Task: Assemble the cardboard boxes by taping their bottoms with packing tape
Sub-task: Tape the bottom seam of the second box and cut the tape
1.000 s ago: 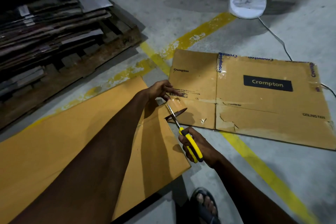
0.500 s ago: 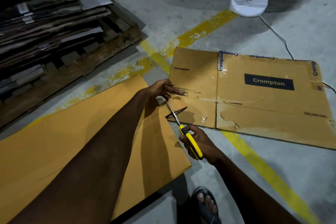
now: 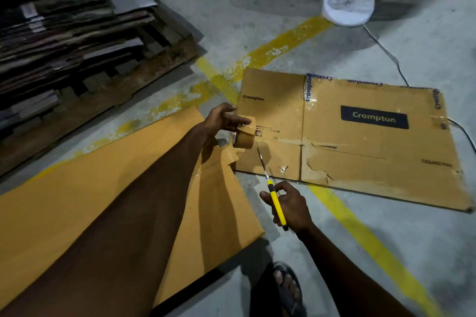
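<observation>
Your left hand (image 3: pixel 221 119) and right hand (image 3: pixel 291 207) were bare, forearms bare right to the frame edge, and there, your foot (image 3: pixel 282 280) wore a dark open-toed sandal (image 3: pixel 293 300), toes showing.

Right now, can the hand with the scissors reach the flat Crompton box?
Probably yes. The right hand grips the scissors just short of the Crompton box's near edge. The blades seem to lie over it, and only bare floor shows between. The hand is full, though.
</observation>
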`<move>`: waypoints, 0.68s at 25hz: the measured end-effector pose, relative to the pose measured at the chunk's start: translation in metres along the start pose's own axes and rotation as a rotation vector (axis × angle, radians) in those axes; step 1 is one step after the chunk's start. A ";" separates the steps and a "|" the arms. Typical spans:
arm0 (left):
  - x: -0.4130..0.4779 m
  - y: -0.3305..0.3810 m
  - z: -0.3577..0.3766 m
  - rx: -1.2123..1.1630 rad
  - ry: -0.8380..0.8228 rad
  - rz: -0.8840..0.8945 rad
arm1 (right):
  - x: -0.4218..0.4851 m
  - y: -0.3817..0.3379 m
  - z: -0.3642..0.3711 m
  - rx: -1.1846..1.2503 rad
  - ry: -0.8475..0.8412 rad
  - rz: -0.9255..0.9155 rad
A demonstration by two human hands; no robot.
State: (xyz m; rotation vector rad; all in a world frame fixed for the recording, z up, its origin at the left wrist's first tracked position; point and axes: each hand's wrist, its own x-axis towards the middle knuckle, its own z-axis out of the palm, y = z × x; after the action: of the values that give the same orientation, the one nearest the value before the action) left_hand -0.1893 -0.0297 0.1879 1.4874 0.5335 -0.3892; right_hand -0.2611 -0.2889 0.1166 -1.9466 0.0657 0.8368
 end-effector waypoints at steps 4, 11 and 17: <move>-0.023 0.029 -0.009 -0.027 0.149 0.026 | -0.012 -0.027 0.006 -0.334 0.293 -0.244; -0.145 0.062 -0.067 -0.114 0.461 0.157 | -0.061 -0.088 0.079 -0.831 0.284 -0.642; -0.272 0.006 -0.064 -0.259 0.649 0.083 | -0.075 -0.099 0.130 -1.019 0.078 -0.617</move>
State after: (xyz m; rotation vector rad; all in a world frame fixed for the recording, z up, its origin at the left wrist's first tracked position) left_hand -0.4171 0.0135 0.3447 1.3603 0.9886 0.2405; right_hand -0.3490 -0.1554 0.1993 -2.6830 -1.0458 0.3691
